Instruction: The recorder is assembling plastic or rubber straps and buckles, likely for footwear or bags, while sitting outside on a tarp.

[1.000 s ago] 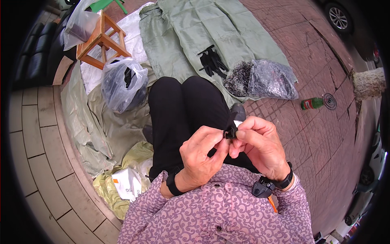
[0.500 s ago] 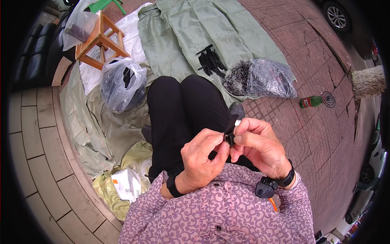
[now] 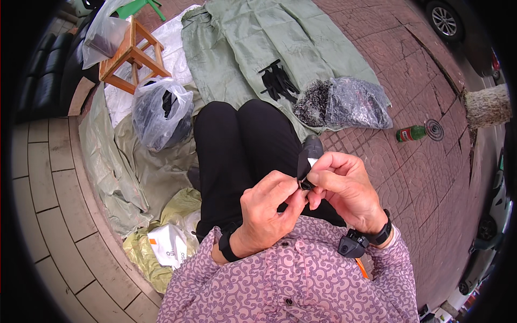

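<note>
Black piece [image 3: 306,184], small, dark, pinched between the fingertips of both my hands above my right thigh; it looked smooth and faintly glossy, with a folded or looped edge, though my fingers covered much of it and I could not make out its full shape; a flat black strip [image 3: 304,166] rose from it toward my shoe [image 3: 312,144], matte and narrow, with a bit of white showing just beside it; left hand [image 3: 271,207] closed narrow, thumb and forefinger meeting on the near side of the piece; right hand [image 3: 344,188] likewise pinched on the other side, its lower fingers curled beneath.

Materials about me: trousers [image 3: 245,145] plain black cloth; shirt [image 3: 285,264] pinkish, covered in purple scrolls; beyond my knees a creased sage-green sheet [image 3: 274,32], dull and woven-looking, bearing a loose bundle of slim black strips [image 3: 279,82]; near these, a crinkled clear plastic bag [image 3: 358,102], shiny, beside a speckled dark heap [image 3: 313,103] of tiny pieces; to the right, reddish paving [image 3: 398,172] with curved relief lines, a green glass bottle [image 3: 411,133] lying next to a flat dark spiral coil [image 3: 434,130]; to the left, a squared wooden stool [image 3: 134,54], orange-brown, and a bulging translucent bag [image 3: 161,113] with dark contents.
</note>
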Available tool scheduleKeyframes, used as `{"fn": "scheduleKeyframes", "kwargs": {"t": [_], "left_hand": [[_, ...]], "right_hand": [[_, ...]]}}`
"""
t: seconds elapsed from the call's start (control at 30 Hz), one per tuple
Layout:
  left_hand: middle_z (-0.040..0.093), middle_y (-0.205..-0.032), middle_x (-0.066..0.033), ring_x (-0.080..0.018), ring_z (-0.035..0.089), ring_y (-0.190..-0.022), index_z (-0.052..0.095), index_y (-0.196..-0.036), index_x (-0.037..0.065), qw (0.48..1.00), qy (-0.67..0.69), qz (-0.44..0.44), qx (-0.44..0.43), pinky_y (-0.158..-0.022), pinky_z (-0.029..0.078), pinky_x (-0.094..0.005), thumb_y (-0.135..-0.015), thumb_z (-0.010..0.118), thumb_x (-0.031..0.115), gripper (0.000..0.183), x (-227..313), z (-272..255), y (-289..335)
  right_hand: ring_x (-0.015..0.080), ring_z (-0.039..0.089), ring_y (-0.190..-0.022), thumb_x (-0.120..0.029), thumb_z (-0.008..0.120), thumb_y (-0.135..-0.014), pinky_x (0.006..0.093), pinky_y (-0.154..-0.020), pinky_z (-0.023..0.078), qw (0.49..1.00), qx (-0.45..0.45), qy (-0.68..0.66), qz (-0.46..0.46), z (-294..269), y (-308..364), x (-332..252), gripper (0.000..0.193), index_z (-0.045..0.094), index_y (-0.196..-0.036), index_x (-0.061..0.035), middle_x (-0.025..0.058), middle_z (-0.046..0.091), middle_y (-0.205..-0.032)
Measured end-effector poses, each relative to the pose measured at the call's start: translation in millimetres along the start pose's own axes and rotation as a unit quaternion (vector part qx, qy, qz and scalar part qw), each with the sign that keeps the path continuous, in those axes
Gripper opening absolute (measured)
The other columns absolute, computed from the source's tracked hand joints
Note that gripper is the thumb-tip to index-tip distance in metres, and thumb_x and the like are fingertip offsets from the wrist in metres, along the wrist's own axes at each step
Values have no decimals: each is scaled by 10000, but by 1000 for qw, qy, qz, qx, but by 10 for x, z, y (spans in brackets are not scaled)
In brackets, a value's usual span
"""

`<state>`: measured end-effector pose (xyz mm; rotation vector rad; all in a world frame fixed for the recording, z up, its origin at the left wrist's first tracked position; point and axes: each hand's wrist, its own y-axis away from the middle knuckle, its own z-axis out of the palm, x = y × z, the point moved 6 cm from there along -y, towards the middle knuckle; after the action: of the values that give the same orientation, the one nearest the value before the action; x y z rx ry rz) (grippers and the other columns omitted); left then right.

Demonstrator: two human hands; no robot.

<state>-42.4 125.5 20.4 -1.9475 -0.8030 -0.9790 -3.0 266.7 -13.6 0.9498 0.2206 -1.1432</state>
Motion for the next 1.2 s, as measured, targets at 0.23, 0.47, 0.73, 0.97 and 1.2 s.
{"fn": "scheduleKeyframes", "kwargs": {"t": [0.23, 0.47, 0.73, 0.97, 1.2], "left_hand": [[626, -763, -82, -162, 650, -568, 642, -857, -23, 999, 39, -16, -2, -479, 496, -264, -757, 713, -92, 141, -63, -2, -32], [621, -761, -75, -171, 643, -566, 644, -846, -12, 997, 63, -29, -27, -474, 489, -269, -758, 720, -70, 130, -73, 5, -4], [624, -785, -90, -207, 643, -584, 656, -868, -8, 998, 56, -1, -42, -493, 498, -285, -772, 709, -58, 120, -49, -1, -11], [641, -803, -98, -167, 675, -619, 654, -934, -27, 987, 137, -69, -52, -505, 506, -255, -822, 692, -36, 119, -150, -25, -27], [644, -765, -90, -143, 687, -608, 661, -937, -49, 967, 206, -141, -58, -497, 500, -238, -857, 691, -36, 87, -237, 14, 26]], "right_hand": [[166, 696, -685, -14, 730, -873, 277, -640, 586, 994, -24, 42, -100, -32, -12, 9, 162, 616, -981, 24, 110, 693, -853], [152, 685, -672, -9, 744, -859, 264, -632, 578, 997, -42, 48, -53, 8, -39, -40, 212, 626, -1029, 35, 111, 696, -847], [127, 659, -665, -30, 748, -863, 246, -608, 551, 995, -69, 65, -36, -36, -148, 14, 209, 664, -1045, 30, 86, 697, -854], [98, 617, -716, -113, 724, -906, 230, -665, 520, 997, -59, 37, -33, -11, -163, 15, 223, 704, -1082, 23, 61, 698, -889], [133, 657, -805, -110, 689, -932, 279, -764, 554, 996, -61, -54, 47, -13, -171, 109, 175, 704, -1071, -5, 62, 700, -924]]}}
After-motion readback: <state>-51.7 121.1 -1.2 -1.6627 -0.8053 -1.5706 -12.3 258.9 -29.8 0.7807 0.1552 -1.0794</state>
